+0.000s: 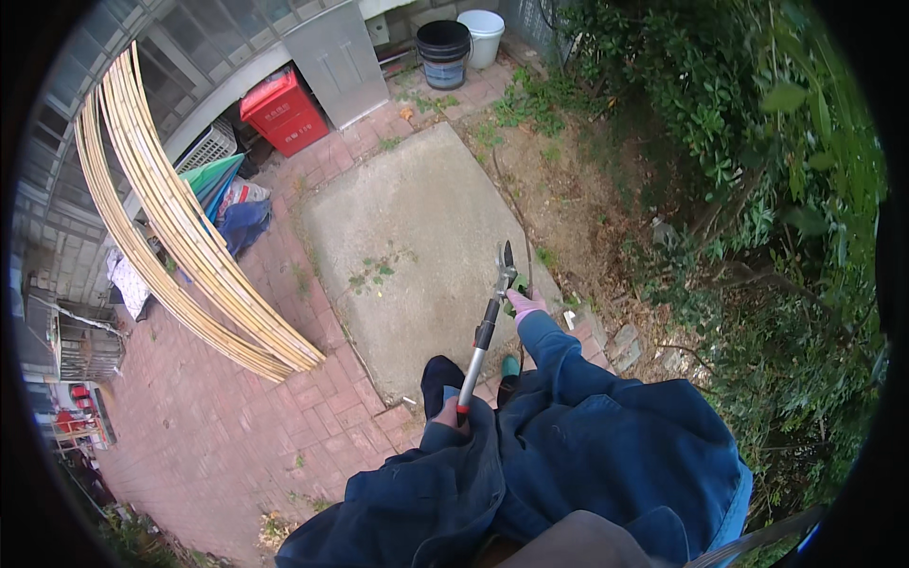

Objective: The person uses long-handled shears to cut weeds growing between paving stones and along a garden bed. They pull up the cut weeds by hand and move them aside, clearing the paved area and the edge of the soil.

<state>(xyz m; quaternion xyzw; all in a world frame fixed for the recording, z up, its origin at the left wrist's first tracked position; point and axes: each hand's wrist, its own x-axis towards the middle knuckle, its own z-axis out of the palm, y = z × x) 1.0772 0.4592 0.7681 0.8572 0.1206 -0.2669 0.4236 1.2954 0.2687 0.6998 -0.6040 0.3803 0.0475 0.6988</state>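
My left hand [449, 414] is closed around the lower end of a long-handled pruner [470, 378] with a silver tube and black upper grip. The pruner slants up and away, and its dark metal blades stand apart over a concrete slab [419, 206]. Beside the pruner's head, my right hand [525, 304] grips a thin brown stem [527, 245] with a few green leaves [522, 283]. The stem runs up along the slab's right edge. My right fingers are partly hidden by the leaves.
Long bamboo poles [192, 213] lean across the brick paving [234, 419] at left. Near the wall stand a red box [285, 113], a black bucket [443, 53] and a white bucket [484, 39]. Dense shrubs [774, 284] crowd the right side. A leafy sprig [375, 273] lies on the slab.
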